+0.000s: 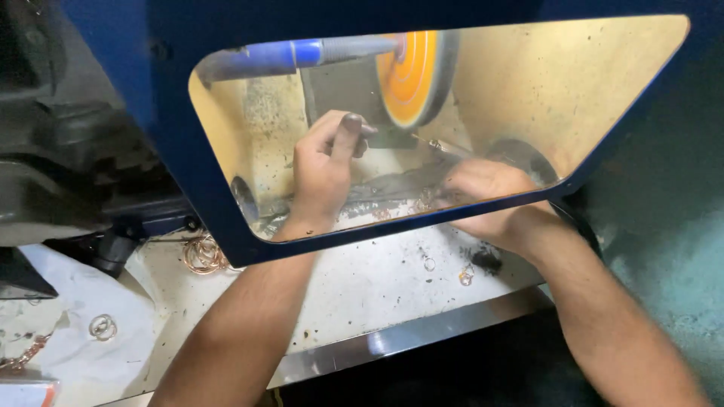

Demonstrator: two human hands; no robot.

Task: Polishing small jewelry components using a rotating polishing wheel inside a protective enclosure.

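Both my hands reach under a blue hood with a clear window (pixel 603 98). Behind the window an orange buffing wheel (pixel 413 75) sits on a blue-sleeved spindle (pixel 279 59). My left hand (pixel 324 169) is curled below the wheel, with its dark-stained fingertips pinching a small dark piece I cannot make out. My right hand (pixel 486 197) is closed on a thin metal rod or tool (pixel 446 148) that points up-left toward the wheel's lower edge. A dark grey pad (pixel 392 185) lies on the bench between the hands.
A bunch of copper-coloured rings (pixel 204 255) lies at the hood's lower left edge. Small rings (pixel 102 326) rest on white cloth at left, and two more (pixel 466 276) on the dusty white bench. A metal bench edge (pixel 422 335) runs along the front. Dark machinery stands at far left.
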